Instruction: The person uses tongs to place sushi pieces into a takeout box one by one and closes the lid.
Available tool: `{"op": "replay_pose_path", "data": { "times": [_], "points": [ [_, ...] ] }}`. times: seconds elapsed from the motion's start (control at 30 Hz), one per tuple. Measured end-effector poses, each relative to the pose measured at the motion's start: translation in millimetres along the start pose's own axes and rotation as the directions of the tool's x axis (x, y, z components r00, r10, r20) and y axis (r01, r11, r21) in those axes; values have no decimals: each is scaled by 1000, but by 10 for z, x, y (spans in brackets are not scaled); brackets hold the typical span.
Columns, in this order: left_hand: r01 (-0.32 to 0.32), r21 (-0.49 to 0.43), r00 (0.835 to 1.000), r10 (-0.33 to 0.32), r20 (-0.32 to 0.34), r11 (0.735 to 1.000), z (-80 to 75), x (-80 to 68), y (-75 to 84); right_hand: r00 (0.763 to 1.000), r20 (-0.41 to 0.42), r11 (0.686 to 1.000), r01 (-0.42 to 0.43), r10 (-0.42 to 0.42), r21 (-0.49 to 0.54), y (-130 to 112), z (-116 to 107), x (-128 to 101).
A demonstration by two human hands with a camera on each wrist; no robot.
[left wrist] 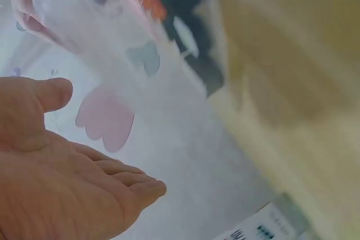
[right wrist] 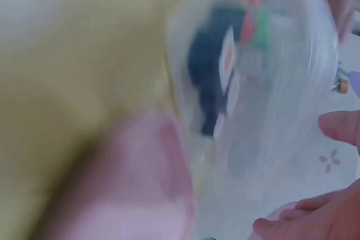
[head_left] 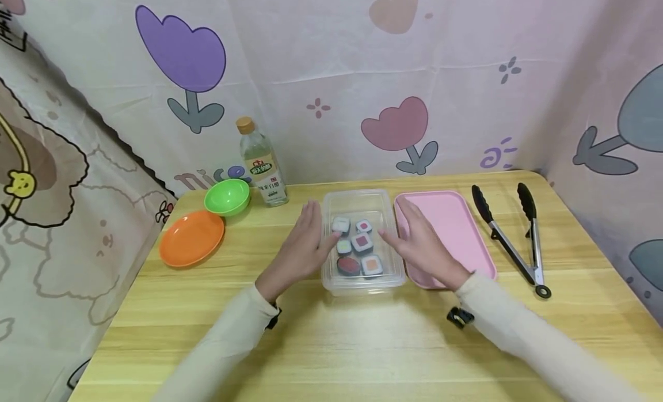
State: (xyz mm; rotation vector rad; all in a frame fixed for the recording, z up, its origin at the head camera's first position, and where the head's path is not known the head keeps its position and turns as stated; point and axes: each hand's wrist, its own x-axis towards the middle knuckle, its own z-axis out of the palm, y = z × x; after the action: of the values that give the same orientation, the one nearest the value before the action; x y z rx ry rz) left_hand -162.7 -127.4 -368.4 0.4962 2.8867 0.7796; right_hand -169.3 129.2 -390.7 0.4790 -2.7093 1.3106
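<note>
A clear plastic container [head_left: 362,284] stands in the middle of the table, with several sushi pieces [head_left: 362,242] inside, most of them rolls with dark sides and white tops. My left hand [head_left: 300,243] is at the container's left side, fingers straight and thumb over its near-left part. On the other side is my right hand [head_left: 427,246], also with straight fingers, its thumb toward the container and its palm over the edge of a pink tray [head_left: 448,223]. In the left wrist view the left hand [left wrist: 73,178] holds nothing. Whether either hand touches the container I cannot tell.
Metal tongs with black tips [head_left: 533,272] lie spread at the right. To the left are an orange plate [head_left: 191,239], a green bowl [head_left: 227,197] and an upright glass bottle [head_left: 263,166] with an orange cap. A patterned curtain [head_left: 311,62] hangs behind the table.
</note>
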Motion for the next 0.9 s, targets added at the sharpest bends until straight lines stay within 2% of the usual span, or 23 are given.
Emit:
{"op": "replay_pose_path", "data": {
  "times": [0.1, 0.17, 0.3, 0.4, 0.53, 0.9],
  "points": [
    [-7, 48, 1000, 8, -19, 999, -62, 206, 31, 998, 29, 993, 60, -57, -102, 11, 6, 241],
    [-15, 84, 999, 18, -33, 996, -49, 357, 42, 994, 51, 979, 102, -94, -177, 35, 44, 392],
    [-21, 154, 998, 29, -51, 988, 74, 617, 26, 986, 111, 935, 154, -125, -320, 94, 160, 609],
    [-28, 231, 999, 35, -27, 973, 190, 736, -10, 984, 148, 916, 153, -104, -372, 109, 240, 679],
    [-34, 309, 999, 33, 6, 950, 274, 781, -48, 984, 172, 912, 120, -56, -391, 95, 296, 695],
    [-38, 355, 999, 32, 24, 934, 233, 753, -48, 987, 157, 927, 92, -37, -364, 101, 334, 704]
  ]
}}
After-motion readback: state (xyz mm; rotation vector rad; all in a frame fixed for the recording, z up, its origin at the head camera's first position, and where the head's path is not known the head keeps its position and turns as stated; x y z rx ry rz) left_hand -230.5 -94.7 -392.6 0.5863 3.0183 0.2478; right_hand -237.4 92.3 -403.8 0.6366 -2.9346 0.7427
